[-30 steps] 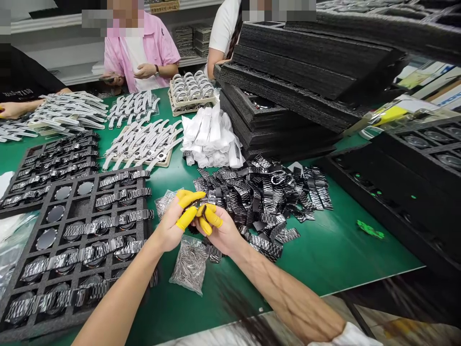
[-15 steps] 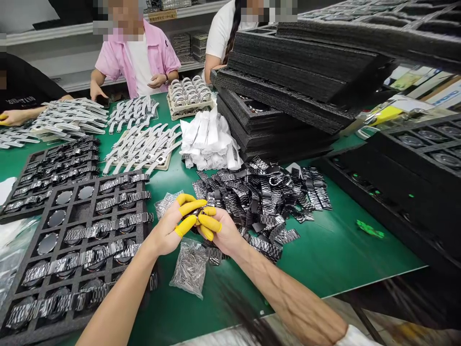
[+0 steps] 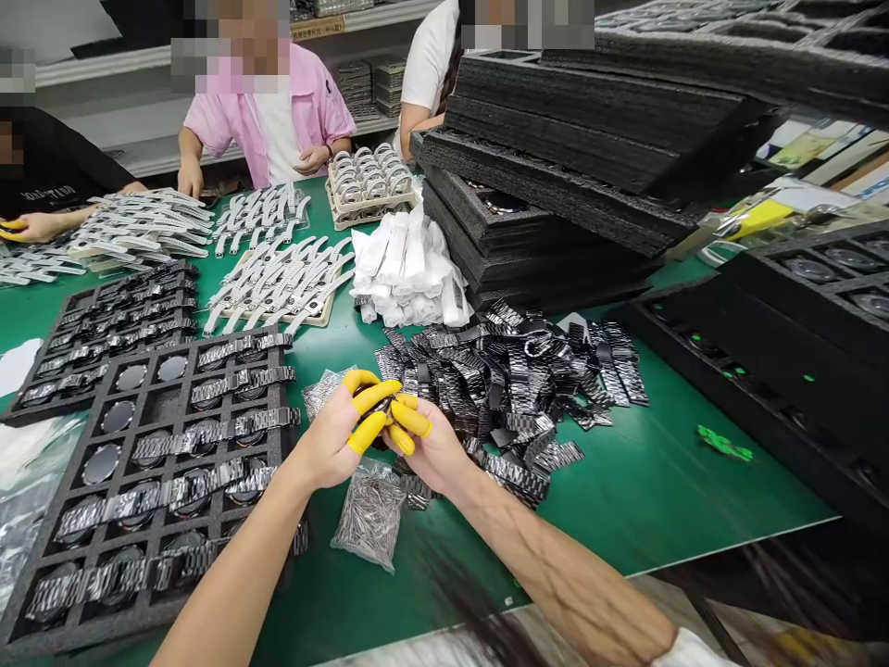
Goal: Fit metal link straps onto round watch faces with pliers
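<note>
In the middle of the head view, my left hand (image 3: 333, 434) wears yellow finger cots and grips a small dark watch (image 3: 377, 400), mostly covered by the fingers. My right hand (image 3: 436, 446), with yellow cots too, pinches at its right side; what sits between those fingertips is too small to make out. Just beyond lies a heap of black metal watch bands (image 3: 514, 371). Below the hands is a clear bag of thin metal pins (image 3: 370, 514), and a second bag of pins (image 3: 320, 394) lies partly behind my left hand.
At left, a black foam tray (image 3: 149, 347) holds watches, several with metal bands. Another foam tray (image 3: 66, 315) lies behind it. White-strapped watches (image 3: 278, 283), white wrapped pieces (image 3: 406, 269) and tall foam stacks (image 3: 542, 241) stand farther back. Co-workers sit across the green table (image 3: 625, 500).
The view has shifted slightly. My hands stay together around the watch, with small finger movements. Across the table, the hand of the person in pink has lowered.
</note>
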Motion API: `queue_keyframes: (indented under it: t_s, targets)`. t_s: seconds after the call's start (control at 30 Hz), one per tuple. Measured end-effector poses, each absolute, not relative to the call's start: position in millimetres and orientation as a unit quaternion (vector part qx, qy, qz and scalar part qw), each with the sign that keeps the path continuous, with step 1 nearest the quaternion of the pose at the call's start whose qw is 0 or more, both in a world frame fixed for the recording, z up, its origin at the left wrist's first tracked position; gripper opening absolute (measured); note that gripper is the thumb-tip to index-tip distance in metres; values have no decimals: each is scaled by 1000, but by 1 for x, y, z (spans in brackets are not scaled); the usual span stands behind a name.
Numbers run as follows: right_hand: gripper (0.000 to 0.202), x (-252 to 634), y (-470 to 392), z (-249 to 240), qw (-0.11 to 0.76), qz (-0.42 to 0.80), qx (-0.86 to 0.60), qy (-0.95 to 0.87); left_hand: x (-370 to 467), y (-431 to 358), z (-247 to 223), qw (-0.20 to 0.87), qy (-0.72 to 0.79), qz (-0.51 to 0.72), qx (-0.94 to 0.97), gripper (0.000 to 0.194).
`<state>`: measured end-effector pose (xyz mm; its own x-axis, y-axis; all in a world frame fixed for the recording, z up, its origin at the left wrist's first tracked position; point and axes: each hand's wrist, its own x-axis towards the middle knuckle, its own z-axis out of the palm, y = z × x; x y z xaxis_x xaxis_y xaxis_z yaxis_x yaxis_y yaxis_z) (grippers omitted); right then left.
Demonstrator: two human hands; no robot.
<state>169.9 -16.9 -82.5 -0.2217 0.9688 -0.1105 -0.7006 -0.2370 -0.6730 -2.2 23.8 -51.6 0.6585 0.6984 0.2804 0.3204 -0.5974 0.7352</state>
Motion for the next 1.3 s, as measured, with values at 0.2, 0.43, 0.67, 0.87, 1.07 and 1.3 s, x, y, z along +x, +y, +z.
queue_keyframes:
  t_s: [0.2, 0.43, 0.67, 0.87, 1.07, 1.3]
  targets:
    - [45, 165, -21, -79, 569, 726, -303, -240, 5, 18, -50, 251, 298, 319, 864, 43]
    - [42, 166, -22, -77, 558, 734, -297, -248, 10, 17, -53, 251, 292, 354, 852, 36]
    - [40, 165, -22, -77, 561, 728, -300, -256, 9, 16, -51, 288, 286, 359, 841, 34]
    - [42, 170, -18, -83, 561, 725, -303, -261, 7, 22, -54, 487, 328, 363, 724, 41]
    - [50, 174, -11, -86, 602, 678, -304, -294, -3, 29, -48, 686, 336, 370, 529, 55]
    - [67, 169, -15, -91, 527, 604, -350, -485, -8, 35, -43, 515, 365, 335, 699, 30]
